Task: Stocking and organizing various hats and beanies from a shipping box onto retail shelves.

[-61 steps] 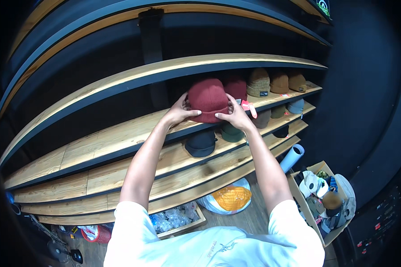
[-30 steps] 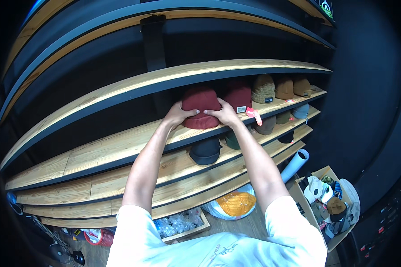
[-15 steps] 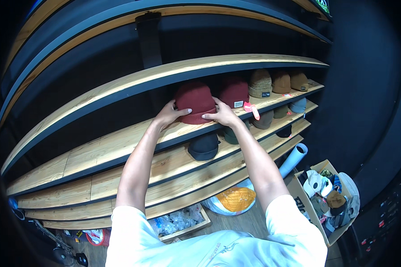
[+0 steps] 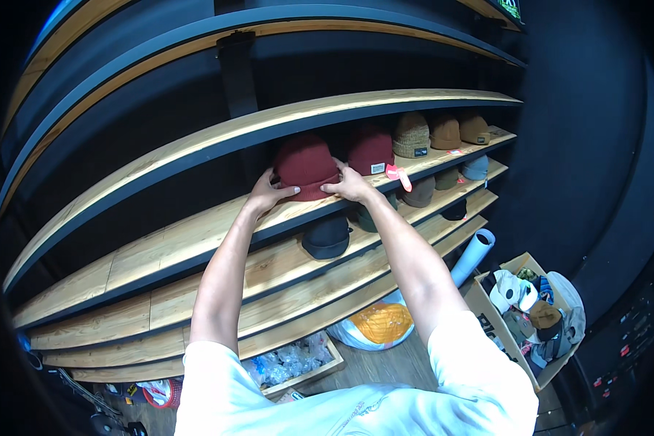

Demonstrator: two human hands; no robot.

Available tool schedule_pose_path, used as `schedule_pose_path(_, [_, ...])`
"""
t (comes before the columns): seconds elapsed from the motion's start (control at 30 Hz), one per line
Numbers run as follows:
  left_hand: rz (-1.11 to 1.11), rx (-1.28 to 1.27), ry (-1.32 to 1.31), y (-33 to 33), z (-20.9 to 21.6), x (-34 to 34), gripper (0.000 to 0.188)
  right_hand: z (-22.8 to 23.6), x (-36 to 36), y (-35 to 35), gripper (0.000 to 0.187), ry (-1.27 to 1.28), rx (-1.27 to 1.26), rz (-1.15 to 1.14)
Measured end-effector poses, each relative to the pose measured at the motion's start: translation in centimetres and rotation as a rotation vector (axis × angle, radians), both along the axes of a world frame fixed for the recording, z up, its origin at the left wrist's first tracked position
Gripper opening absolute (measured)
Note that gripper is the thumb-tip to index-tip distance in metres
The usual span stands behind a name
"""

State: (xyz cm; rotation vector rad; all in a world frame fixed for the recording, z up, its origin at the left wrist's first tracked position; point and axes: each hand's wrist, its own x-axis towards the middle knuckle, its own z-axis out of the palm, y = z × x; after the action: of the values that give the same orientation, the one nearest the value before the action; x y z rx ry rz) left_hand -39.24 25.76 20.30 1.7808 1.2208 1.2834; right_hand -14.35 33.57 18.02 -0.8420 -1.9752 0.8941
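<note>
A maroon knit beanie (image 4: pixel 307 163) with a folded cuff stands upright on a wooden shelf (image 4: pixel 196 221). My left hand (image 4: pixel 270 194) grips it from the left, thumb over the front of the cuff. From the right side my right hand (image 4: pixel 351 184) holds the same cuff, its thumb also in front. The fingers behind the beanie are partly hidden. Just right of my right hand sits a second maroon beanie (image 4: pixel 369 149) with a white label and a red tag (image 4: pixel 400 176). Below my hands, on the lower shelf, is a black beanie (image 4: pixel 325 238).
Farther right on the shelf stand a speckled tan beanie (image 4: pixel 412 134) and brown beanies (image 4: pixel 445 133). Another shelf (image 4: pixel 291 109) runs close above. On the floor are a carton of caps (image 4: pixel 474 305), a blue roll (image 4: pixel 474 258) and a wooden crate (image 4: pixel 336 361) of clear plastic.
The view has shifted slightly, so the shelves appear a little farther left. My left thumb has slid down toward the cuff's lower part. Both hands stay on the maroon beanie.
</note>
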Motion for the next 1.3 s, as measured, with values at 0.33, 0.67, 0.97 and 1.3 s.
schedule_pose_path(0.33, [0.067, 0.074, -0.284, -10.9, -3.7, 0.0, 0.042, -2.7, 5.3, -10.0, 0.060, 0.240, -0.081, -0.054])
schedule_pose_path(0.67, [0.124, -0.352, -0.297, -25.4, -18.1, 2.1, 0.046, -14.8, 8.5, -22.9, 0.050, 0.161, -0.346, 0.011])
schedule_pose_path(0.97, [-0.009, -0.615, -0.287, -31.1, -31.9, 7.2, 0.045, -33.8, 16.3, -34.2, 0.039, 0.246, -0.555, -0.173])
schedule_pose_path(1.3, [-0.457, -0.803, -0.248, -26.6, -36.9, 27.1, 0.038, -33.8, 34.8, -48.1, 0.038, 0.282, -0.668, -0.803])
